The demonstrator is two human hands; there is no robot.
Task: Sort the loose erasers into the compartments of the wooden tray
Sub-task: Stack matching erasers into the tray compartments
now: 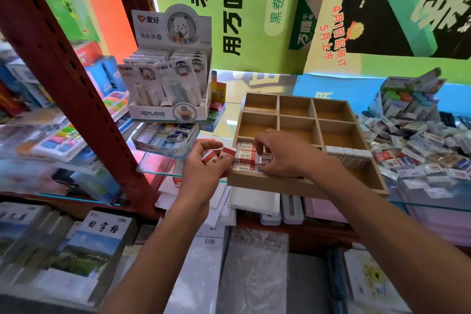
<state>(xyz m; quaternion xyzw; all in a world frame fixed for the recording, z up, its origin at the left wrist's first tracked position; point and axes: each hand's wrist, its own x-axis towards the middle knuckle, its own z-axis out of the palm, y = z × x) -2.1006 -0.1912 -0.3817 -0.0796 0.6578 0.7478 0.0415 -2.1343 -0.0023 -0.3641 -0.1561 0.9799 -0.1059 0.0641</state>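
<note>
Nine-compartment square wooden tray set on a glass shelf; red-and-white boxed erasers stacked in its near-left compartment, touched by the right hand, fingers curled. Further red-and-white erasers gripped in the left hand. Heap of loose wrapped erasers lying right of the tray.

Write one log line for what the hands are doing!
left hand: holds erasers | right hand: arranging tray erasers | wooden tray: mostly empty
</note>
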